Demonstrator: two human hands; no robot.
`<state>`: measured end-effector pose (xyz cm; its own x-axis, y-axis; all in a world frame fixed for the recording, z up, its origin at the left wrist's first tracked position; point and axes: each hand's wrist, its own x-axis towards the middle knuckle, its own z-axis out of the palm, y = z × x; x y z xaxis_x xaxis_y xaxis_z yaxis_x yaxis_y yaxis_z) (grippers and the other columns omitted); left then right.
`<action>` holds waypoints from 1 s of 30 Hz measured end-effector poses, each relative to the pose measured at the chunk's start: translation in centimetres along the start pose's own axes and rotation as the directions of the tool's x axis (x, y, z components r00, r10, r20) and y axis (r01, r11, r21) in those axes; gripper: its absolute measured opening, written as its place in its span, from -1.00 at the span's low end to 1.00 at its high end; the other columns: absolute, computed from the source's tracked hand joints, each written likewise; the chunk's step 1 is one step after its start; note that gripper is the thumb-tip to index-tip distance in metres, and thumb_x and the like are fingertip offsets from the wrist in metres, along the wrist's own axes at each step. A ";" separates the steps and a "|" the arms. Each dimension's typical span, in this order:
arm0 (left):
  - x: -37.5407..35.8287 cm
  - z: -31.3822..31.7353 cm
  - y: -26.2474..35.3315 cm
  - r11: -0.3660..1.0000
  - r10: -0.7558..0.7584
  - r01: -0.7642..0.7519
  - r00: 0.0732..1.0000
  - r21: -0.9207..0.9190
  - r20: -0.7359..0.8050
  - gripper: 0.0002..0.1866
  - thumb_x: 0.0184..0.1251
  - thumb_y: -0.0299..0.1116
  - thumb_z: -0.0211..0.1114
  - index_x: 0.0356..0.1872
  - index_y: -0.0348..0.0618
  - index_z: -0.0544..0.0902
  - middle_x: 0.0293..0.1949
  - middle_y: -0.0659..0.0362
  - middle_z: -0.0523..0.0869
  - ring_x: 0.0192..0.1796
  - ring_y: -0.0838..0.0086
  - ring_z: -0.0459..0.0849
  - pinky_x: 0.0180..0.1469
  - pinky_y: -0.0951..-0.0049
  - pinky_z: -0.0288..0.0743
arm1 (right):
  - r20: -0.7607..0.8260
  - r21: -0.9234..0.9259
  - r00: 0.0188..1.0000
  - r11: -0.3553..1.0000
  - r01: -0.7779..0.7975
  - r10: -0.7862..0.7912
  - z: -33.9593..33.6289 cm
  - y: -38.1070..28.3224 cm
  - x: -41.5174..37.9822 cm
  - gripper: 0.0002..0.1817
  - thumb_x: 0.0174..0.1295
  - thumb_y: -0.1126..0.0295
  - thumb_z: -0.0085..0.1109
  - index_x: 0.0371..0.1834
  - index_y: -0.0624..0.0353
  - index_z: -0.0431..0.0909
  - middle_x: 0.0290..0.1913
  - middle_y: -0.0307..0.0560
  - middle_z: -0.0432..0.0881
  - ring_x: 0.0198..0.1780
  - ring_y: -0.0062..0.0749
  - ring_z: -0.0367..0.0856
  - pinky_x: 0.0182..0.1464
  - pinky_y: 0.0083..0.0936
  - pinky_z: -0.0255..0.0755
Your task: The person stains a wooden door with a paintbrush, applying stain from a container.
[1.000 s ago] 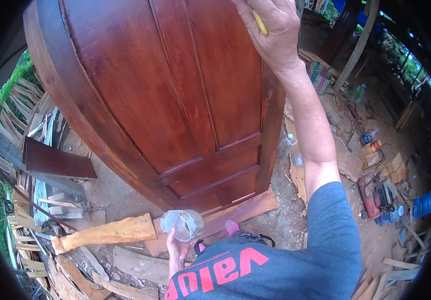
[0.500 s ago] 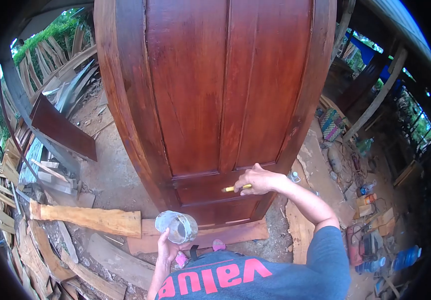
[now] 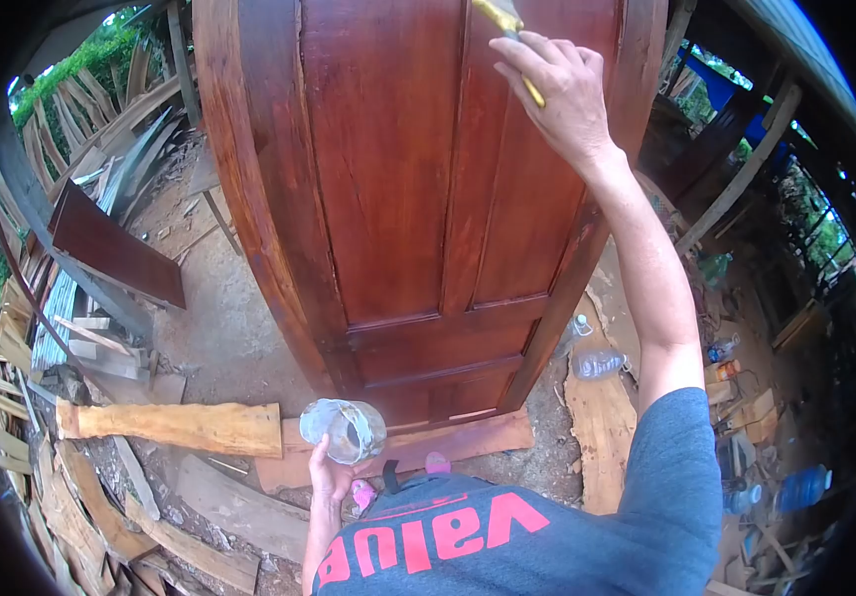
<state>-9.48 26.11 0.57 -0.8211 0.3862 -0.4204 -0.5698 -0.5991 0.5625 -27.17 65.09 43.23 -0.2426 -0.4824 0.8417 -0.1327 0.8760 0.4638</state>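
A tall reddish-brown panelled wooden door (image 3: 378, 199) stands upright in front of me, its surface glossy. My right hand (image 3: 559, 91) is raised high before the upper right panel, fingers closed around the yellow handle of a paintbrush (image 3: 503, 20). The bristle end points up and left, partly cut off by the top edge of the view. Low at the left, my left hand (image 3: 325, 479) grips a cut-down clear plastic container (image 3: 354, 433), tilted so its opening shows. Its inside looks whitish and smeared.
A light plank (image 3: 175, 427) and a reddish board (image 3: 468, 439) lie on the ground near the door's foot. Wood offcuts (image 3: 90, 497) pile up at left. A dark red panel (image 3: 115, 248) leans on a post. Clear plastic bottles (image 3: 599, 364) lie at right.
My right hand has swept up with the paintbrush from the door's lower rail to the upper right panel. The left hand keeps the container at nearly the same place.
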 end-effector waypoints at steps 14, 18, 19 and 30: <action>-0.8 -3.3 2.1 1.000 0.019 -0.020 0.999 -0.024 -0.041 -0.17 0.25 0.19 0.28 0.49 0.13 0.25 0.41 0.08 0.44 0.41 0.04 0.43 0.26 -0.36 0.33 | 0.896 0.429 0.322 0.788 -0.442 -0.307 -0.5 -12.2 -16.1 -0.77 0.29 0.23 0.33 -0.01 -0.10 0.72 -0.13 -0.23 0.76 -0.03 -0.27 0.59 0.14 -0.17 0.19; -0.1 -2.9 2.5 0.999 0.038 -0.038 0.999 -0.021 -0.029 -0.17 0.25 0.18 0.29 0.50 0.13 0.24 0.41 0.07 0.43 0.42 0.02 0.42 0.27 -0.36 0.33 | 0.515 0.214 0.855 0.975 -0.058 -0.062 -2.5 -5.7 -1.9 -0.75 0.33 0.29 0.29 0.05 -0.05 0.68 -0.03 -0.21 0.73 0.05 -0.37 0.60 0.10 -0.34 0.30; 0.1 -2.7 2.6 0.999 0.035 -0.035 0.999 -0.019 -0.027 -0.17 0.25 0.18 0.29 0.50 0.13 0.24 0.41 0.07 0.43 0.42 0.02 0.42 0.27 -0.36 0.33 | 0.220 0.187 0.969 0.980 0.067 -0.109 -2.2 -3.7 1.1 -0.78 0.31 0.31 0.32 -0.01 0.00 0.69 -0.10 -0.18 0.74 -0.08 -0.31 0.67 -0.05 -0.35 0.44; -1.0 -3.5 3.2 0.993 0.066 -0.066 0.998 -0.095 -0.003 -0.21 0.33 0.10 0.23 0.49 -0.04 0.24 0.39 0.03 0.45 0.40 0.02 0.46 0.30 -0.30 0.39 | 0.333 0.251 0.940 0.968 -0.013 -0.074 1.9 -19.4 -6.7 -0.69 0.15 0.42 0.24 -0.03 -0.16 0.60 -0.08 -0.26 0.60 0.07 -0.32 0.51 0.23 0.07 0.15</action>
<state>-10.38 21.30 0.29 -0.8566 0.3442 -0.3844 -0.5088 -0.6872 0.5185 -24.76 51.32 28.08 -0.5379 -0.5177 0.6653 -0.3668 0.8543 0.3683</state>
